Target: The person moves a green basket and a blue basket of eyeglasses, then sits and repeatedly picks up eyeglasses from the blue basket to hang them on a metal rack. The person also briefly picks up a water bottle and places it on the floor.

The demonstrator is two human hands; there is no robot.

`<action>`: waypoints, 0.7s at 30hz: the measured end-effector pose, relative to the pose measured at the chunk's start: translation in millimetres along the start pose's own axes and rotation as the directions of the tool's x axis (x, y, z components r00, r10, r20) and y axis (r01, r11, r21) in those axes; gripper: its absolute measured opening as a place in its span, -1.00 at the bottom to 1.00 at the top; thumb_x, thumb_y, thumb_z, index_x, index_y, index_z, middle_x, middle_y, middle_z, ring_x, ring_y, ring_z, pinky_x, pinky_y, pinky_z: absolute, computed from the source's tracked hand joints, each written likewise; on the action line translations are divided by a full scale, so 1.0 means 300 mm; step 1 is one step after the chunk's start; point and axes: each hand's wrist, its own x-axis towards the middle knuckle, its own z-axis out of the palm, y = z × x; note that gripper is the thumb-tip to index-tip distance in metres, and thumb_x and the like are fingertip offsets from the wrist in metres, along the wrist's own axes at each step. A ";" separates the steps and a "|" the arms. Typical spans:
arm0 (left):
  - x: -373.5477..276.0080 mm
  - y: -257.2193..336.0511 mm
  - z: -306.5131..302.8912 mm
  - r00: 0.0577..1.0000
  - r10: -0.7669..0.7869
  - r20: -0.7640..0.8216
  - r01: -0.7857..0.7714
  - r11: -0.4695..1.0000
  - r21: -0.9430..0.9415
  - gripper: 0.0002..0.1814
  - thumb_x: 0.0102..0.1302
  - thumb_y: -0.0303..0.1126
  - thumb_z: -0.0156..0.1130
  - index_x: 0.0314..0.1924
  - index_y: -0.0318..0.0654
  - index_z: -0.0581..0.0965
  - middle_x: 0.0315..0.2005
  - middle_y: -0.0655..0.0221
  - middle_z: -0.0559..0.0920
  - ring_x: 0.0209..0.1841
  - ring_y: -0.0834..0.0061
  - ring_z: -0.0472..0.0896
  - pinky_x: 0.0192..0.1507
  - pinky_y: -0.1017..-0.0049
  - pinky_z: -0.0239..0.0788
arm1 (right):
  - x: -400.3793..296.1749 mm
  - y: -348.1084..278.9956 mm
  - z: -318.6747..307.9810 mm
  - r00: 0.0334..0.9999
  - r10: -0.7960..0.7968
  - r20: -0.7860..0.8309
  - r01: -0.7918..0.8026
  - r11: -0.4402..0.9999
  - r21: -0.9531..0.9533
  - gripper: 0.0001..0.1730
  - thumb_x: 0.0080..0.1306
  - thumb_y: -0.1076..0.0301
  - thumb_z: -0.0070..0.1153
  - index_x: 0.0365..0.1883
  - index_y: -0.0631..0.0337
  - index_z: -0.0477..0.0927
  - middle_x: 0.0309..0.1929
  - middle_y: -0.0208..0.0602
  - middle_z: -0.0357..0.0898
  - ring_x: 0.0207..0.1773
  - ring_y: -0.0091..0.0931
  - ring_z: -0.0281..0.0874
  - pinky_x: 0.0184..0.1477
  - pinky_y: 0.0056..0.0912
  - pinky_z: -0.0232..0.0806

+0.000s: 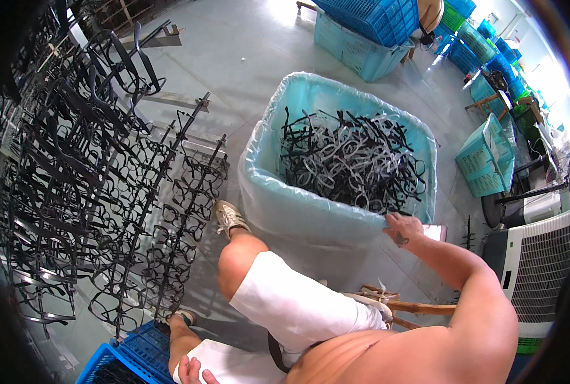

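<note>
My right hand (404, 228) has its fingers curled over the near rim of a light-blue plastic bin (313, 216) lined with clear film. Many black and clear eyeglass frame parts (357, 158) lie tangled in that bin. At the bottom edge, by the white shorts, my left hand (196, 372) shows only partly, fingers apart and nothing seen in it. Left of my legs stand racks with rows of black eyeglass frames (174, 187) on rods. A blue crate (103, 360) with dark pieces inside sits near my left hand.
Stacked blue baskets (371, 21) stand beyond the bin, beside a partly visible person (430, 17). A teal basket (486, 158), a grilled white appliance (539, 273) and a wooden stool or frame (419, 307) are at the right. A light-coloured flat object (436, 233) is beside my right wrist.
</note>
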 end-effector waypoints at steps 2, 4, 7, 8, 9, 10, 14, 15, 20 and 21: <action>-0.022 -0.005 0.010 1.000 -0.028 0.008 0.028 0.999 -0.030 -0.71 0.36 -0.31 0.11 -0.11 -0.43 0.55 -0.08 -0.02 0.57 0.00 0.00 0.51 0.09 0.13 0.30 | 0.048 0.048 -0.013 1.000 -0.021 0.010 0.021 1.000 0.013 -0.61 0.26 0.02 0.06 -0.13 0.08 0.35 -0.23 -0.22 0.46 -0.24 -0.22 0.57 -0.32 -0.10 0.37; -0.037 -0.016 0.007 0.999 -0.043 0.023 0.043 0.998 -0.037 -0.70 0.36 -0.31 0.11 -0.11 -0.44 0.54 -0.08 -0.03 0.56 0.00 -0.01 0.51 0.09 0.14 0.29 | 0.109 0.098 -0.028 1.000 0.009 -0.027 -0.010 1.000 -0.009 -0.63 0.26 0.04 0.06 -0.14 0.08 0.36 -0.22 -0.23 0.47 -0.21 -0.21 0.56 -0.30 -0.09 0.38; -0.045 -0.043 -0.006 0.998 -0.054 0.016 0.054 0.998 -0.030 -0.71 0.35 -0.32 0.12 -0.11 -0.45 0.54 -0.06 -0.05 0.55 -0.01 -0.03 0.51 0.08 0.17 0.30 | 0.179 0.154 -0.033 0.997 0.049 -0.056 -0.051 0.998 -0.026 -0.66 0.26 0.06 0.06 -0.15 0.08 0.38 -0.22 -0.24 0.47 -0.19 -0.20 0.55 -0.29 -0.09 0.38; -0.045 -0.052 -0.007 0.999 -0.039 0.004 0.039 0.999 -0.011 -0.71 0.35 -0.32 0.12 -0.12 -0.44 0.54 -0.06 -0.05 0.55 -0.01 -0.03 0.51 0.08 0.18 0.30 | 0.193 0.161 -0.029 0.996 0.075 -0.052 -0.077 0.996 -0.035 -0.67 0.27 0.06 0.06 -0.15 0.07 0.39 -0.21 -0.24 0.47 -0.18 -0.20 0.55 -0.29 -0.09 0.38; -0.045 -0.060 -0.004 1.000 -0.021 -0.006 0.021 1.000 0.010 -0.72 0.35 -0.32 0.12 -0.12 -0.44 0.54 -0.06 -0.06 0.54 -0.02 -0.03 0.51 0.08 0.18 0.30 | 0.200 0.163 -0.025 0.995 0.069 -0.070 -0.070 0.998 -0.010 -0.68 0.26 0.06 0.06 -0.16 0.07 0.40 -0.22 -0.24 0.47 -0.18 -0.19 0.55 -0.29 -0.09 0.39; -0.044 -0.064 0.005 1.000 -0.024 -0.006 0.024 1.000 0.000 -0.74 0.35 -0.35 0.12 -0.13 -0.44 0.54 -0.04 -0.05 0.54 -0.01 -0.02 0.51 0.07 0.19 0.31 | 0.206 0.154 -0.017 0.995 0.074 -0.074 -0.074 0.997 0.003 -0.68 0.26 0.07 0.06 -0.17 0.06 0.41 -0.22 -0.24 0.47 -0.18 -0.19 0.55 -0.28 -0.09 0.39; -0.045 -0.055 0.086 0.996 -0.088 0.022 0.090 0.989 -0.114 -0.78 0.34 -0.41 0.12 -0.13 -0.44 0.54 0.00 -0.04 0.51 0.03 0.00 0.49 0.08 0.20 0.31 | 0.215 0.052 0.007 0.993 0.071 -0.096 -0.072 0.997 -0.003 -0.79 0.24 0.14 0.12 -0.26 0.00 0.45 -0.34 -0.32 0.45 -0.23 -0.27 0.53 -0.34 -0.16 0.36; -0.041 -0.048 0.106 0.996 -0.076 0.043 0.080 0.989 -0.121 -0.78 0.34 -0.41 0.13 -0.12 -0.44 0.54 0.01 -0.04 0.50 0.03 0.00 0.49 0.09 0.20 0.31 | 0.223 0.017 0.007 0.989 0.017 -0.149 -0.012 0.999 0.035 -0.78 0.24 0.13 0.14 -0.27 -0.02 0.43 -0.37 -0.32 0.42 -0.25 -0.28 0.53 -0.36 -0.16 0.35; 0.003 -0.026 0.103 0.999 0.008 0.050 -0.003 0.995 -0.096 -0.75 0.34 -0.37 0.14 -0.10 -0.42 0.55 0.01 -0.02 0.52 0.03 0.03 0.50 0.09 0.20 0.30 | 0.290 -0.104 -0.062 0.987 0.042 -0.157 -0.021 0.990 0.136 -0.64 0.29 -0.02 0.02 -0.15 0.06 0.40 -0.26 -0.20 0.50 -0.21 -0.19 0.56 -0.25 -0.10 0.40; 0.008 -0.027 0.087 0.999 0.024 0.045 -0.020 0.996 -0.085 -0.74 0.35 -0.36 0.14 -0.09 -0.42 0.56 0.00 -0.02 0.52 0.03 0.04 0.50 0.09 0.20 0.30 | 0.301 -0.115 -0.091 0.986 0.026 -0.162 -0.003 0.990 0.143 -0.62 0.29 -0.02 0.02 -0.14 0.06 0.41 -0.26 -0.18 0.50 -0.20 -0.18 0.56 -0.23 -0.09 0.41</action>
